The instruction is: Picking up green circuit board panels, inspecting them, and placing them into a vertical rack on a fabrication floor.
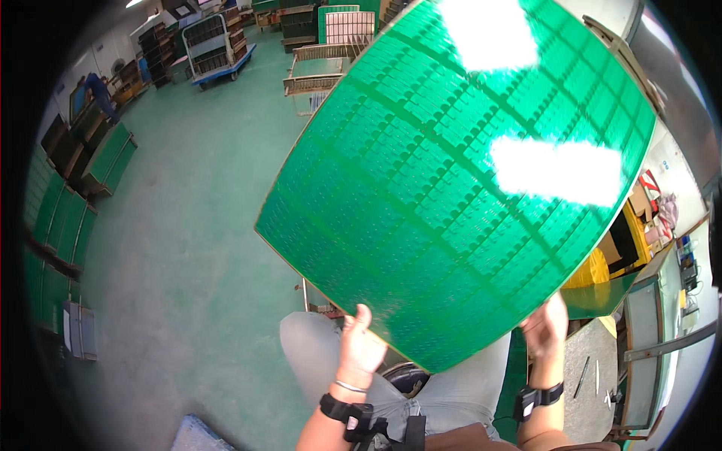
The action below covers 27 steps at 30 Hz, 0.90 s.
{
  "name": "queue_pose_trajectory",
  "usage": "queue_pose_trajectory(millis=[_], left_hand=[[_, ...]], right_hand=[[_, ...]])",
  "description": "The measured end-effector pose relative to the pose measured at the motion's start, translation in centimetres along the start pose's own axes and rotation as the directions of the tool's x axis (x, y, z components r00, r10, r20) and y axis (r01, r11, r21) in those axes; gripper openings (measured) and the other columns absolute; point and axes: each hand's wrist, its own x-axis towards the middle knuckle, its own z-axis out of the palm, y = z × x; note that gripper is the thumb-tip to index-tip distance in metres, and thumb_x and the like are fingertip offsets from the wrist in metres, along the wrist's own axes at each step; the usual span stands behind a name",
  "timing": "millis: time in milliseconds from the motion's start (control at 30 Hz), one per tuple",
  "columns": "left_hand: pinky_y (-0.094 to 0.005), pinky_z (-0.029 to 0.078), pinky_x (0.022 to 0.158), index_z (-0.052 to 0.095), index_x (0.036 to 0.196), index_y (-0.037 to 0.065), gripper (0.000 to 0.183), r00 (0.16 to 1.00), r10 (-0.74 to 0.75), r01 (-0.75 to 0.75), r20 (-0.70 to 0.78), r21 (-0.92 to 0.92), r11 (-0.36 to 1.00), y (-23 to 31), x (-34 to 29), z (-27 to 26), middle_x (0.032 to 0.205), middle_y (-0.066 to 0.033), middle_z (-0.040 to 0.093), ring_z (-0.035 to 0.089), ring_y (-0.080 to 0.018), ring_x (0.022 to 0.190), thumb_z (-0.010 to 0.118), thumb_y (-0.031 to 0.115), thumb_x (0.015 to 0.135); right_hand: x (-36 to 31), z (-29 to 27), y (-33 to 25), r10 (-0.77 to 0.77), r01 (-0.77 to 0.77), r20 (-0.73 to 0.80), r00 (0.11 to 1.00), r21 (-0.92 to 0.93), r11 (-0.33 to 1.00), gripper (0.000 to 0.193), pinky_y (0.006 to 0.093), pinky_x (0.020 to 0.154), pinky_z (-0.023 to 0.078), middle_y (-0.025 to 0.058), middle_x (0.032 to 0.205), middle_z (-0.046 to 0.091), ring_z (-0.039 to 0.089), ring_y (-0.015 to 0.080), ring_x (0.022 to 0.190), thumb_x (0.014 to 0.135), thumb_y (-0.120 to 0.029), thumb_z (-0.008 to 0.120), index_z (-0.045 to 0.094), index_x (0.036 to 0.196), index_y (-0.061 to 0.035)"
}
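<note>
A large green circuit board panel [421,195] is raised in front of me and tilted, with two bright light reflections on its glossy face. My left hand [361,346] grips its lower left edge, thumb on the front face and the other fingers hidden behind. At the lower right edge, my right hand [547,328] holds the panel too, its fingers curled at the rim and partly hidden. Both wrists wear black straps with small boxes. Behind the panel, at the right, part of another green board [602,298] shows next to something yellow.
On the grey worktop [583,398] to my right lie a dark pen [582,377] and small tools. Racks of green boards [113,159] line the left side. Farther back stand a blue trolley [218,73] and a wire-sided rack [316,69]. A person [100,96] bends at the far left.
</note>
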Motion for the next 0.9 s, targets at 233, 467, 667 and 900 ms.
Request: queue_pose_trajectory(millis=[233, 467, 667, 900], left_hand=[[-0.0399, 0.049, 0.085, 0.040, 0.124, 0.007, 0.037, 0.938, 0.343, -0.337, 0.059, 0.402, 0.851, 8.4, -4.8, -0.3, 0.114, -0.0094, 0.053, 0.055, -0.0223, 0.102, 0.051, 0.017, 0.090], [-0.0297, 0.047, 0.083, 0.047, 0.117, -0.002, 0.036, 0.856, 0.515, -0.386, -0.053, 0.597, 0.703, 10.1, -6.6, -0.3, 0.110, -0.0083, 0.056, 0.056, -0.0159, 0.096, 0.049, 0.024, 0.092], [-0.0284, 0.047, 0.081, 0.051, 0.112, -0.004, 0.045, 0.815, 0.573, -0.372, -0.087, 0.681, 0.631, 11.3, -6.7, 0.0, 0.108, -0.0091, 0.058, 0.056, -0.0153, 0.094, 0.042, 0.036, 0.094], [-0.0300, 0.046, 0.084, 0.050, 0.116, -0.002, 0.051, 0.832, 0.551, -0.373, -0.063, 0.672, 0.640, 12.3, -7.2, -0.3, 0.111, -0.0088, 0.056, 0.055, -0.0166, 0.098, 0.034, 0.042, 0.095]], right_hand=[[3.3, -11.7, -2.8, -0.328, 0.402, -0.273, 0.904, 0.283, 0.871, 0.042, 0.0360, 0.098, 0.041, 0.0163, 0.133, 0.039, 0.043, 0.0247, 0.120, 0.092, -0.006, 0.040, 0.030, 0.132, 0.0048], [2.2, -16.9, 1.6, -0.148, 0.272, -0.340, 0.929, 0.353, 0.895, 0.042, 0.0331, 0.097, 0.042, 0.0172, 0.129, 0.043, 0.046, 0.0247, 0.117, 0.091, -0.007, 0.042, 0.033, 0.132, 0.0016], [1.6, -21.5, 4.3, 0.011, 0.121, -0.403, 0.915, 0.300, 0.946, 0.022, 0.0299, 0.084, 0.049, 0.0095, 0.110, 0.056, 0.055, 0.0184, 0.099, 0.089, -0.016, 0.052, 0.053, 0.107, -0.0019], [1.9, -19.2, 4.9, 0.122, 0.012, -0.445, 0.887, 0.287, 0.958, 0.037, 0.0404, 0.097, 0.037, 0.0130, 0.121, 0.052, 0.049, 0.0267, 0.111, 0.089, -0.019, 0.053, 0.046, 0.120, 0.0000]])
